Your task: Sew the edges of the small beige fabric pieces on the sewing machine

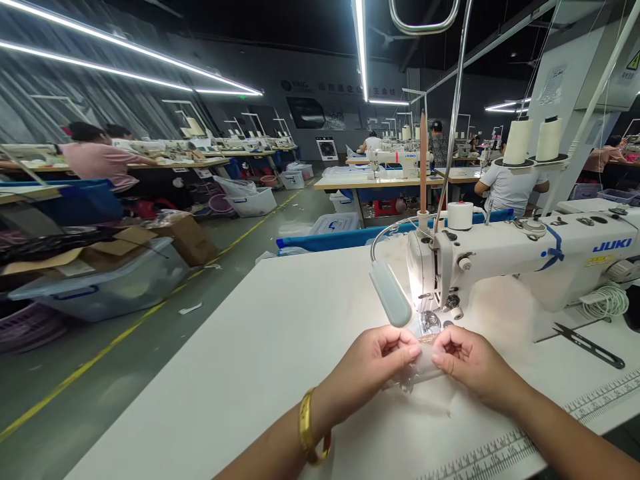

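Whitish sheer piece (425, 364) — at the white sewing machine (493, 257), just before its presser foot (430, 323). Left hand (381, 353): pinching the left side, thumb against fingers. Right hand (470, 362): pinching opposite, presumably to keep it spread. Grey gooseneck lamp (391, 293) — angled near the needle, likely for light. Black snips (590, 345): on the tabletop (280, 333), rightward, seemingly for easy reach.

My feed: white worktable (280, 320), ruler scale (500, 453) along its near edge. White sewing machine (505, 247) stands on the right part. Black snips (586, 343) lie flat between machine and scale. Pale coiled cord (605, 302) by the machine base, can't tell what it rests on. Grey floor (125, 373) left: yellow line (140, 323), clear plastic bin (120, 290), white scrap (190, 309).
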The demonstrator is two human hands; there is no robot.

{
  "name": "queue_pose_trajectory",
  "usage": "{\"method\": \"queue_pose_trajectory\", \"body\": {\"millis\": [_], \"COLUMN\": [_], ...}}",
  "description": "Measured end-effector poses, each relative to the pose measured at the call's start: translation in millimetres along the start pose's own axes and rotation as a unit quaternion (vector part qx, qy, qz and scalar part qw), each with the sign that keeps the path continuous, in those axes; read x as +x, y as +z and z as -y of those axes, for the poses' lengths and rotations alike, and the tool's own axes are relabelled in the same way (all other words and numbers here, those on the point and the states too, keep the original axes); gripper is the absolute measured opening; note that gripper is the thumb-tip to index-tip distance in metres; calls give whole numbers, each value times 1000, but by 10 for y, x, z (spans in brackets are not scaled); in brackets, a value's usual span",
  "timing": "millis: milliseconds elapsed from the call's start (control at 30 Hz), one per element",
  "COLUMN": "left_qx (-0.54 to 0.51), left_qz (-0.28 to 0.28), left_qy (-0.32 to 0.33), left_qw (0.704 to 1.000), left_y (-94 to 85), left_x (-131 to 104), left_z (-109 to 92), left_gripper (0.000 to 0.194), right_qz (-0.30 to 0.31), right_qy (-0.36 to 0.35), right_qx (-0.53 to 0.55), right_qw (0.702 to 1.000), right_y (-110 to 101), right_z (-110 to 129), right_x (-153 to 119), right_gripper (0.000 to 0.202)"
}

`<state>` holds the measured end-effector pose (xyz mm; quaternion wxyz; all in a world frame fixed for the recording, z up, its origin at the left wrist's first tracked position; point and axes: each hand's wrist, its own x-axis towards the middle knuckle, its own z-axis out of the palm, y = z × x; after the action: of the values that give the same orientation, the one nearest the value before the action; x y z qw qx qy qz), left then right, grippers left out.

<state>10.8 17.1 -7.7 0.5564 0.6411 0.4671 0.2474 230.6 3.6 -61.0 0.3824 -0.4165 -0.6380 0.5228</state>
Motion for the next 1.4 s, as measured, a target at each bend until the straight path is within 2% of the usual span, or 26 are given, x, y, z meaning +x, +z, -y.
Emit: {"method": "queue_pose_trajectory", "body": {"millis": [367,533,700,900,1167,1400], "left_qx": [10,16,9,2,10,2], "left_qz": [-2,-6,-8,-10,-16,-23], "left_qy": [8,31,26,14,38,36], "left_qw": [1000,999,1000,1000,999,999], "left_y": [5,10,16,19,8,18], "left_x": [8,6,0,-13,-22,2], "left_z": [-11,6,5,-4,-11,35], "left_gripper": [45,44,44,45,36,37], "right_qz": [-22,-26,-21,-27,-33,-35], "right_qy": [-8,-11,0,-5,-3,5], "right_qx": [-18,-50,-18,-6,-16,-31], "right_qw": [1000,998,1000,1000,999,999], "right_y": [16,6,19,20,-1,-5], "right_z": [11,7,-17,-45,-7,3], "right_x": [-23,-27,-29,-30,-62,-54], "right_gripper": [28,32,20,17,27,32]}}
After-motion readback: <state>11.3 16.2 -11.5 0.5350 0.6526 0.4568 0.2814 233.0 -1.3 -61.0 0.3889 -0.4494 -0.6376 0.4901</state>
